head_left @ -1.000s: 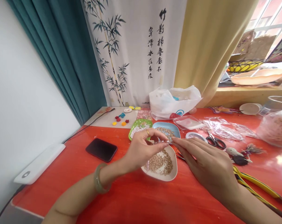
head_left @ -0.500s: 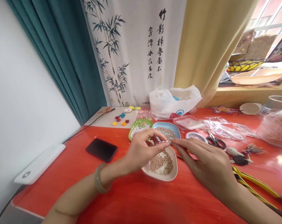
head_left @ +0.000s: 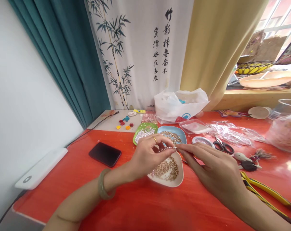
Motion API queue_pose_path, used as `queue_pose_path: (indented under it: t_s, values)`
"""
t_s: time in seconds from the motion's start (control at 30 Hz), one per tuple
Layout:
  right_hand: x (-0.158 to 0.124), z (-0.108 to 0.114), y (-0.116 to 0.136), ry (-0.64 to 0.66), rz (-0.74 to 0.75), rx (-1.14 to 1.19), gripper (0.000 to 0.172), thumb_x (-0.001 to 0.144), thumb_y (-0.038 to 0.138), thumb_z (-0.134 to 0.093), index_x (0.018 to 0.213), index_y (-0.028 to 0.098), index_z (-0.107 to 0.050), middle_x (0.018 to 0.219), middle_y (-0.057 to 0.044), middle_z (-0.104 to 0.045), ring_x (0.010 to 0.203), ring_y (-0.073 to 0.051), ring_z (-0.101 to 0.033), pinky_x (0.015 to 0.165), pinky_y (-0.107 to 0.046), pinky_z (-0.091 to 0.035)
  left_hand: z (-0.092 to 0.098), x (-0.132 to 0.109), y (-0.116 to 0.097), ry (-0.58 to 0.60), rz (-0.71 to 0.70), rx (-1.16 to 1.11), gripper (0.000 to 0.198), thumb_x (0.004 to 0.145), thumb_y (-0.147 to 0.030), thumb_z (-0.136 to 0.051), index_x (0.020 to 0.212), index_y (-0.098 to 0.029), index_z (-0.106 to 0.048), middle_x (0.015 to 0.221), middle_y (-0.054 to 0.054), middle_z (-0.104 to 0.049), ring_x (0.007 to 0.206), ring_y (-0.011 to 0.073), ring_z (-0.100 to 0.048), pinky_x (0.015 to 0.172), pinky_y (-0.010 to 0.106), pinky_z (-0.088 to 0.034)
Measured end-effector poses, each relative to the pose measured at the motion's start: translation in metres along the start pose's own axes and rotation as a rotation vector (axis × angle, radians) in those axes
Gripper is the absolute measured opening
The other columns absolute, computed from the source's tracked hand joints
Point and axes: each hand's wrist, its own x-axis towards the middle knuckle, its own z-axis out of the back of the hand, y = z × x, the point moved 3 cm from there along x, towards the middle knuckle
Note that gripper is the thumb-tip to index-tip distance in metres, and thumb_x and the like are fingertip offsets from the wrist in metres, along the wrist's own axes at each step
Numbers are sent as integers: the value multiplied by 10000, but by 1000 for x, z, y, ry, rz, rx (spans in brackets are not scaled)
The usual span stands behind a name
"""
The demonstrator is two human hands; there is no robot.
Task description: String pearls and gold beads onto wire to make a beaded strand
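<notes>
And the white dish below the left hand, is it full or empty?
Neither: the white dish is partly filled; gold beads cover some bottom, bare elsewhere.

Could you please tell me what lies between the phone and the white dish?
The head view shows red table, then the left hand, between phone and white dish.
</notes>
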Motion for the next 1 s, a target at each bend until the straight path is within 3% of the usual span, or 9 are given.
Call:
queue_pose_path:
  t_s: [0.3, 0.7, 1.0]
  values:
    - [-2, 0, -1, -11, -2, -35, 135, 813, 153, -486, 810, 178, -619, 663, -25, -655, 582, -125, -598, 540, -245, -473, 0, 0, 0, -6, 52, -97, 107, 702, -279, -616, 718, -173, -610, 730, 20, -635, 670, 113, -558, 532, 201, -441]
    - [-2, 0, 1, -4, 16, -65, 168, 822, 155, -460, 809, 190, -624, 678, -24, -676, 586, -135, -611, 539, -254, -475, 0, 0, 1, -4, 3, -52, 91, 705, -268, -617, 716, -178, -616, 727, 24, -644, 689, 128, -581, 574, 219, -474]
    - [-2, 0, 2, 33, 43, -84, 175, 843, 169, -441, 830, 185, -615, 660, -15, -672, 545, -126, -595, 519, -250, -458, -2, -1, 4, 10, -3, -12, 164, 704, -310, -619, 821, -198, -594, 765, 8, -640, 709, 116, -582, 586, 203, -481]
